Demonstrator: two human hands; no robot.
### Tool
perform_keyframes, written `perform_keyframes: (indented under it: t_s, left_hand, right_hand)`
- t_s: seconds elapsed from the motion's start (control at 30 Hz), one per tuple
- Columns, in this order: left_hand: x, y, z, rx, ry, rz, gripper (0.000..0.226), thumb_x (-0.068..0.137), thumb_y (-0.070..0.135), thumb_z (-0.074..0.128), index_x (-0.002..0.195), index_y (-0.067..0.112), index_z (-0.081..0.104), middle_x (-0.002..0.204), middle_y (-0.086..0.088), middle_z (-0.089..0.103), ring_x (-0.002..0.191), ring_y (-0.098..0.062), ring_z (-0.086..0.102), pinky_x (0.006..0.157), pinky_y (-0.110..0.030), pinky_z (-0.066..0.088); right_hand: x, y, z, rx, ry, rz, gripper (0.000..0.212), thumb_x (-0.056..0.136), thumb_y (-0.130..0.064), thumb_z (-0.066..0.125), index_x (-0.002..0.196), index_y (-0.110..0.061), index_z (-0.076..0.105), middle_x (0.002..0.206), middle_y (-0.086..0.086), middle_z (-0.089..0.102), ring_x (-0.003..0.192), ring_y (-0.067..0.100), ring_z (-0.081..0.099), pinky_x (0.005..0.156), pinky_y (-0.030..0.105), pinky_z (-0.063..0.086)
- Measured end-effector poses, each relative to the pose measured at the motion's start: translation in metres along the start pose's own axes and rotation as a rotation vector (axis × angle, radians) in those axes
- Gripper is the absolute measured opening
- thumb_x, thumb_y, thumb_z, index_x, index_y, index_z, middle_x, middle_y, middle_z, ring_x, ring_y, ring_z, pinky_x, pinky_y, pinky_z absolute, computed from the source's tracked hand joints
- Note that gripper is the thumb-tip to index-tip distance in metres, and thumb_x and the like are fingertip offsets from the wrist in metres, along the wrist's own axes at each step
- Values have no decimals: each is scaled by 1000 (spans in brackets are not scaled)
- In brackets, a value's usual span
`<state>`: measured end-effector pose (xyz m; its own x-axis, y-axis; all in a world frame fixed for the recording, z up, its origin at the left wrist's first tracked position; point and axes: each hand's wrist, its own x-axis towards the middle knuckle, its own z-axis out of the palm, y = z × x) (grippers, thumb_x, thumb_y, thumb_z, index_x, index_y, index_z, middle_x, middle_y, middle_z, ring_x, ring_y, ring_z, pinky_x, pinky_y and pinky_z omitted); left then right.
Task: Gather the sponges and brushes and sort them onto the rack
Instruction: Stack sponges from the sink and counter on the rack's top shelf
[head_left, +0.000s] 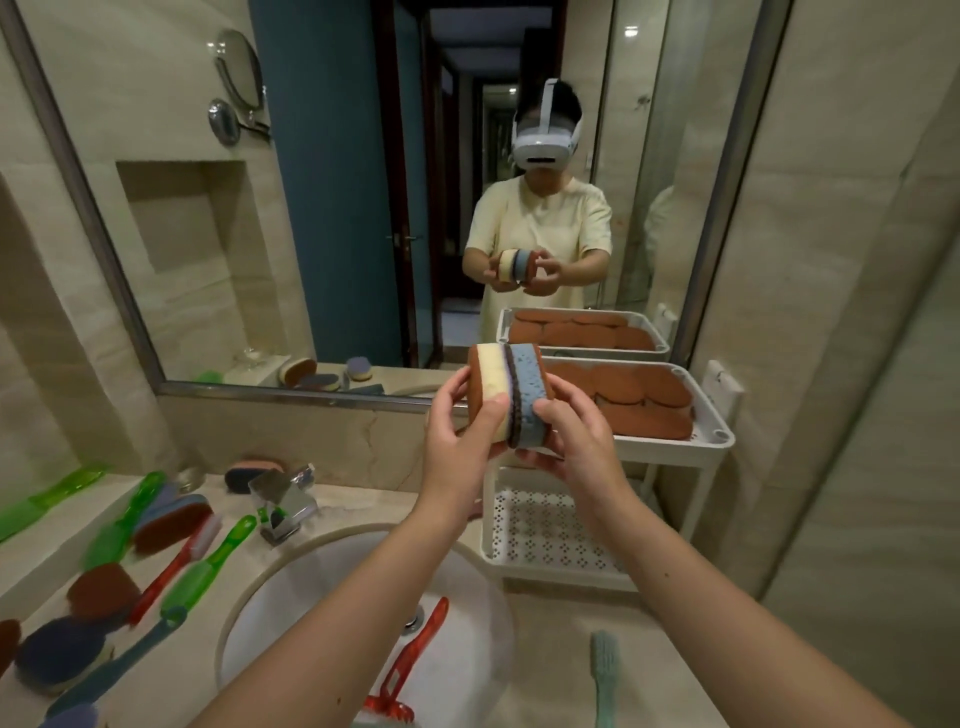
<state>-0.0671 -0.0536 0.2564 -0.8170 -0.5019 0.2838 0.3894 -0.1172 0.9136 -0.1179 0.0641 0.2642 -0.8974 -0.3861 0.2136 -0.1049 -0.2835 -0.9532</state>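
Both my hands hold a pair of sponges pressed together above the counter. My left hand (460, 423) grips the cream sponge (491, 384) with a brown scrub face; my right hand (569, 434) grips the blue sponge (525, 395). Just behind them stands the white rack (719, 434), its top tray lined with several brown-faced sponges (631, 397); its lower perforated shelf (550, 535) is bare. On the counter at left lie more sponges (174, 522) and green brushes (208, 564), a red brush (174, 569), and a teal brush (111, 670).
A white sink (291, 603) holds a red brush (410, 660). The chrome tap (283, 501) stands behind it. A pale green brush (605, 670) lies on the counter at right. The mirror (332, 208) fills the wall ahead; a tiled wall closes the right side.
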Motion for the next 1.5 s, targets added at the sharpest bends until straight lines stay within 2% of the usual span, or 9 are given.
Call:
perform_keyframes:
  t_s: [0.33,0.5,0.63,0.7,0.8,0.9,1.1,1.27,1.5]
  left_hand:
    - [44,-5,60,100,-94,20,56,82,35,72,133,31,49,130,5,54,119,-13,54,94,-43,53]
    - [64,-15,89,158,-126,54,48,82,37,71,126,36,52,124,9,56,114,-7,56,94,-41,53]
    - [83,-30,106,239,-152,70,55,80,43,72,130,34,52,132,5,51,119,-14,53,95,-43,51]
    - [91,-37,113,284,-171,86,58,79,46,72,131,35,51,135,6,47,117,-11,53,95,-36,51]
    - [101,-47,122,371,-187,116,58,79,46,71,132,37,49,133,9,39,108,3,48,81,-9,40]
    - [111,-59,127,462,-198,136,59,81,44,69,136,35,48,132,12,37,116,-3,45,78,-6,32]
    - [120,-80,132,782,-166,188,60,82,51,63,138,36,48,139,14,39,125,-11,44,105,-37,37]
    - [123,-93,139,1011,-135,239,53,84,52,60,134,36,53,139,10,42,127,-12,41,103,-35,30]
    - [126,-101,145,1196,-133,321,53,83,50,63,133,38,53,137,6,43,124,-16,44,102,-37,31]
  right_hand:
    - [29,-25,-45,22,141,-69,26,87,-25,68,108,-40,68,106,-8,73,97,12,70,71,28,57]
    - [47,-31,-73,-46,280,-128,24,84,-24,74,105,-33,68,106,-5,73,100,16,69,78,34,59]
    - [60,-34,-99,-189,352,-156,32,83,-30,75,115,-29,67,113,-3,69,100,13,68,72,25,59]
    - [68,-35,-111,-261,393,-161,41,84,-29,74,123,-21,66,118,3,68,102,17,68,79,35,60]
    - [81,-34,-125,-354,422,-172,42,84,-28,74,124,-20,66,117,4,68,101,19,68,84,44,58]
    - [94,-29,-136,-477,457,-196,42,82,-31,75,122,-22,67,118,1,68,104,16,66,90,45,56]
    - [108,-6,-154,-801,523,-249,43,80,-39,74,120,-24,68,128,-5,62,117,11,57,103,33,45]
    - [112,9,-165,-955,495,-181,46,83,-38,72,126,-24,64,139,-5,54,127,9,47,103,18,29]
    - [118,10,-166,-1102,447,-117,45,92,-33,61,135,-22,57,148,-5,44,135,13,39,110,26,27]
